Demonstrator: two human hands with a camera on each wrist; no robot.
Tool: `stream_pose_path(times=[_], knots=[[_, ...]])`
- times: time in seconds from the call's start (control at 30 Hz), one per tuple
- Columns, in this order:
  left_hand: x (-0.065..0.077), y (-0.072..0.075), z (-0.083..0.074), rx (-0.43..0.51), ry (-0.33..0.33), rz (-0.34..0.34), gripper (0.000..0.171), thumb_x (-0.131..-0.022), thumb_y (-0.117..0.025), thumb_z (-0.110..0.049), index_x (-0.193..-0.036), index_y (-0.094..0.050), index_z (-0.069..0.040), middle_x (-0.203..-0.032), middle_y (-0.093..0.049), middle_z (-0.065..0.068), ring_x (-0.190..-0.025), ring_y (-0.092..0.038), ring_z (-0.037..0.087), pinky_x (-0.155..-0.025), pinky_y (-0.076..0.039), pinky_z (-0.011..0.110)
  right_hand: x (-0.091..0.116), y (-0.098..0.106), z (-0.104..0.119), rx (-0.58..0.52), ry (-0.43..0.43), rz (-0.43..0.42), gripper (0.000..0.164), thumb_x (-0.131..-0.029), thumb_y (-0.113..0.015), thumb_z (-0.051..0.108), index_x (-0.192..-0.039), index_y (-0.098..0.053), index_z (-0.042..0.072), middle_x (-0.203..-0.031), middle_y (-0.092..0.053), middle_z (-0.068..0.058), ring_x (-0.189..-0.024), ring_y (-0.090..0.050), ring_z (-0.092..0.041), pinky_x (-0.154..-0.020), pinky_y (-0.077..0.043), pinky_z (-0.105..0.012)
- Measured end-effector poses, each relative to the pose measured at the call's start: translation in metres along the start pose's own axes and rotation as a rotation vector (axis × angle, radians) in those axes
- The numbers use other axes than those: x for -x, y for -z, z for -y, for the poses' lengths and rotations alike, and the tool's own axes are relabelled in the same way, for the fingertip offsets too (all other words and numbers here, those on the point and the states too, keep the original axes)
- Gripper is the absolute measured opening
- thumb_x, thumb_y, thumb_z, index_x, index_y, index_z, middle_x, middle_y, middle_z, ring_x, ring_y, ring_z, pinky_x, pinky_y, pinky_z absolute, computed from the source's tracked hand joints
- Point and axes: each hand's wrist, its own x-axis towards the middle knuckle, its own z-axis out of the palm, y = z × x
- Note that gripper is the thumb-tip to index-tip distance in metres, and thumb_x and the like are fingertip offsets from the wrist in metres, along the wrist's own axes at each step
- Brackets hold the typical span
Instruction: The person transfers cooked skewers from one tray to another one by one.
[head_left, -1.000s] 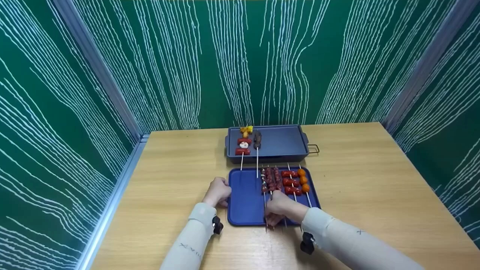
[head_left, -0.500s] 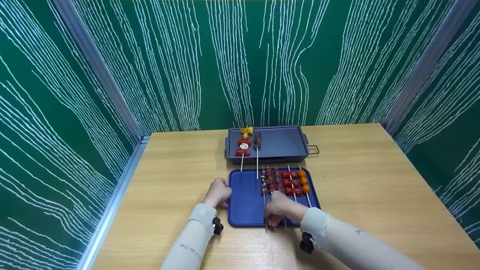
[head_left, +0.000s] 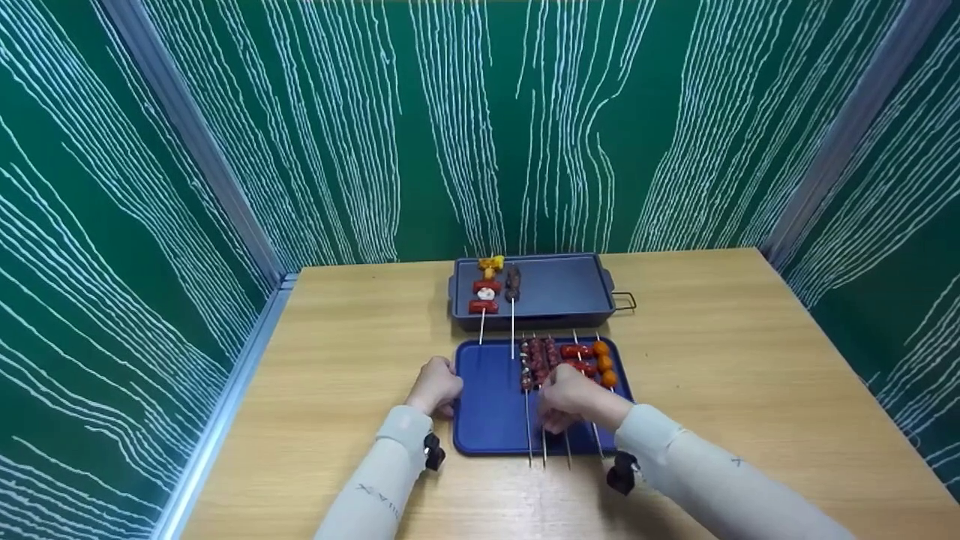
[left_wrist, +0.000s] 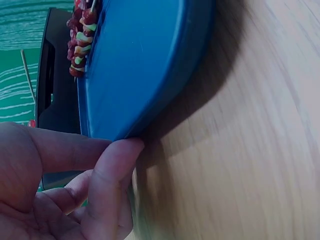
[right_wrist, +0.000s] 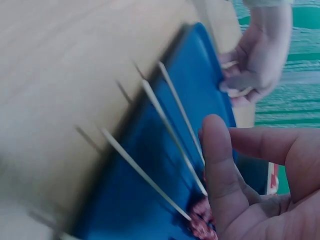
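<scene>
My left hand (head_left: 435, 384) pinches the left edge of a blue tray (head_left: 487, 405) between thumb and fingers, as the left wrist view confirms. Over the tray's right half hovers my right hand (head_left: 574, 397), thumb and forefinger close together with nothing visible between them. Below it, bare skewer sticks (right_wrist: 170, 132) run out past the tray's near edge. Several skewers lie side by side there: red-and-green pieces (left_wrist: 82, 47), dark red meat (head_left: 538, 358), red sausage pieces (head_left: 576, 351) and orange balls (head_left: 606, 364). My right hand partly covers the meat and sausage ones.
Behind the tray stands a dark grill pan (head_left: 562, 285) with a wire handle (head_left: 625, 301) at its right. It bears a mixed skewer (head_left: 485, 294) and a dark meat skewer (head_left: 513, 281), their sticks overhanging the front. Green, white-lined walls (head_left: 442, 150) enclose the wooden table (head_left: 352, 322).
My right hand has let go of a meat skewer's stick and moved up and slightly right, uncovering the stick ends. My left hand stays at the tray edge.
</scene>
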Motion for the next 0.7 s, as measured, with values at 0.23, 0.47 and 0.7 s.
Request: stream_pose_path(times=[0.23,0.47,0.7], knots=[[-0.026,-0.008,0.021,-0.086,0.011,0.021,0.005,-0.088,-0.051,-0.002,-0.087,-0.054,-0.005,-0.077,-0.062,0.014,-0.041,-0.067,0.026,-0.041,-0.064,0.044,-0.002,0.031,0.004,0.003,0.054,-0.06,0.013,-0.09,-0.064,-0.008,-0.1,-0.061,-0.001,-0.071,-0.071,-0.01,-0.055,-0.068,-0.017,-0.05,-0.065,-0.028],[-0.015,-0.003,0.01,-0.186,0.0,0.047,0.01,-0.088,-0.05,0.0,-0.083,-0.05,-0.008,-0.069,-0.061,0.013,-0.041,-0.064,0.026,-0.037,-0.061,0.041,-0.003,0.066,-0.008,-0.126,0.124,-0.06,0.021,-0.089,-0.067,-0.007,-0.107,-0.056,-0.004,-0.071,-0.067,-0.005,-0.055,-0.064,-0.011,-0.049,-0.06,-0.023],[0.031,0.019,-0.044,-0.286,0.019,0.087,0.027,-0.09,-0.051,0.004,-0.067,-0.047,-0.01,-0.054,-0.059,0.01,-0.039,-0.058,0.021,-0.032,-0.053,0.034,-0.005,0.094,-0.039,-0.118,0.176,-0.146,0.025,-0.095,-0.064,-0.004,-0.117,-0.056,-0.011,-0.081,-0.064,-0.004,-0.061,-0.064,-0.013,-0.052,-0.061,-0.023]])
